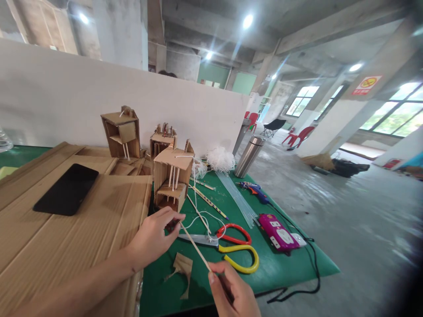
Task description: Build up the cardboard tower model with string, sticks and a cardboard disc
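A thin wooden stick (194,246) slants between my two hands above the green table. My left hand (157,233) pinches its upper end near the scissors' blades. Its lower end is held between thumb and finger of my right hand (231,288). Scissors (239,257) with one red and one yellow handle lie just beyond the stick. Behind my left hand stands a small cardboard structure (173,176) with white sticks inside and white string (194,193) trailing from its top. A torn cardboard scrap (183,270) rests below the stick.
Cardboard sheets (109,229) with a black phone (66,189) cover the left side. More cardboard structures (124,132) stand at the back. Glue sticks (236,198), a hot glue gun (256,191), a purple power strip (277,233), a pencil (211,203) and a steel bottle (249,156) occupy the right.
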`<action>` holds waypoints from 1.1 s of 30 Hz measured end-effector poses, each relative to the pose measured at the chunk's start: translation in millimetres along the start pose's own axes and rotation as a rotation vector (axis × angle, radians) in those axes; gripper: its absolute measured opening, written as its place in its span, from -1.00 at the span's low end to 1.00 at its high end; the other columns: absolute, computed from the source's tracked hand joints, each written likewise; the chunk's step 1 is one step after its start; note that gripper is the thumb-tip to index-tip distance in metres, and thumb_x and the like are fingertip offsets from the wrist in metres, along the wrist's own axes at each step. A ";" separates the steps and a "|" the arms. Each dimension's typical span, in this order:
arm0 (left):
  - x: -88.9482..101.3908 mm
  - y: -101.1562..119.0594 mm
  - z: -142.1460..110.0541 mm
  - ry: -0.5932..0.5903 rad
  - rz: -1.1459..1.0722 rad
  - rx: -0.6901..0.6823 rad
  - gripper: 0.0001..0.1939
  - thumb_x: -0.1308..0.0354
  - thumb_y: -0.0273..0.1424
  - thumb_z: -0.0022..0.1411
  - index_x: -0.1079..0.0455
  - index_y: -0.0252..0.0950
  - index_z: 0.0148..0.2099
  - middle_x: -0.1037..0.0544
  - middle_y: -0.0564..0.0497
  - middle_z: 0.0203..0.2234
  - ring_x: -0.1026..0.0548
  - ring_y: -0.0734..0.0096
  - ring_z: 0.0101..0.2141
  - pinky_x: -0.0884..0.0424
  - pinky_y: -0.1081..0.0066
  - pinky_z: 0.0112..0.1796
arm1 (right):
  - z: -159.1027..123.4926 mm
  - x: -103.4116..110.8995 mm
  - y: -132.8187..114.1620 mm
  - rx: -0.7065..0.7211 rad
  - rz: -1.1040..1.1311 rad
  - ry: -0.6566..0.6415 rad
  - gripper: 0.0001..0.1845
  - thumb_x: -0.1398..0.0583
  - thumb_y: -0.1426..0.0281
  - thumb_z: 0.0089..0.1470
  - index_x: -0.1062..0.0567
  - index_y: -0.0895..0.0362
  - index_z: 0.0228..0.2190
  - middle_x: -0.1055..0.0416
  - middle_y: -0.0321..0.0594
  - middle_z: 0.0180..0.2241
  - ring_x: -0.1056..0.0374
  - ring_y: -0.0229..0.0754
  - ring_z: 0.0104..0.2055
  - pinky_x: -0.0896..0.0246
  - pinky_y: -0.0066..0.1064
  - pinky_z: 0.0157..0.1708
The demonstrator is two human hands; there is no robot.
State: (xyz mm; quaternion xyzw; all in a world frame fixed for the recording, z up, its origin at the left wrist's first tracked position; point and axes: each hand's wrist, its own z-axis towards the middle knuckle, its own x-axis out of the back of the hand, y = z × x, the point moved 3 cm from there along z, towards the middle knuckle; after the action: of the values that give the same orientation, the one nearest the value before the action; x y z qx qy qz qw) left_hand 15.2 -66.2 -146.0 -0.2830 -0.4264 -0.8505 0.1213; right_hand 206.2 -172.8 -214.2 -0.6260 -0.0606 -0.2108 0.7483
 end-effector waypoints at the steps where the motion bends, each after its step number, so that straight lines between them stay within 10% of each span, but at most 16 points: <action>1: 0.7 0.8 0.7 0.005 -0.012 0.006 -0.80 -0.05 -0.45 0.28 -0.48 -0.28 -0.13 -0.52 -0.01 -0.35 -0.53 0.34 -0.33 -0.48 0.35 -0.28 | 0.4 -0.5 0.0 -0.012 0.011 -0.003 -0.49 -0.05 -0.04 0.21 -0.47 0.14 -0.39 -0.07 -0.41 -0.66 0.02 -0.31 -0.65 0.06 -0.51 -0.66; 11: 0.1 -4.4 4.7 0.097 -0.175 0.147 -0.85 -0.10 -0.37 0.28 -0.42 -0.25 -0.12 -0.57 0.01 -0.30 -0.56 0.39 -0.29 -0.54 0.43 -0.28 | 7.7 -0.6 -13.1 0.010 -0.118 -0.107 -0.46 0.02 0.00 0.26 -0.57 0.11 -0.34 -0.47 -0.20 -0.56 -0.35 -0.20 -0.58 -0.26 -0.52 -0.48; 33: -2.7 -0.1 4.8 0.022 -0.226 0.163 -0.88 -0.15 -0.38 0.23 -0.49 -0.25 -0.21 -0.59 0.03 -0.34 -0.57 0.37 -0.31 -0.54 0.37 -0.24 | 8.3 9.8 -23.5 0.107 -0.295 0.073 -0.44 -0.04 -0.02 0.24 -0.62 0.08 -0.45 -0.55 -0.17 -0.56 -0.50 -0.14 -0.52 -0.33 -0.55 -0.53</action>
State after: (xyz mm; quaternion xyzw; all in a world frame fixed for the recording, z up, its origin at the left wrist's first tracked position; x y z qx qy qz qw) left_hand 19.2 -62.4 -145.4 -0.2133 -0.5218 -0.8244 0.0519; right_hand 207.3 -170.2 -187.6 -0.5615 -0.1359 -0.3374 0.7433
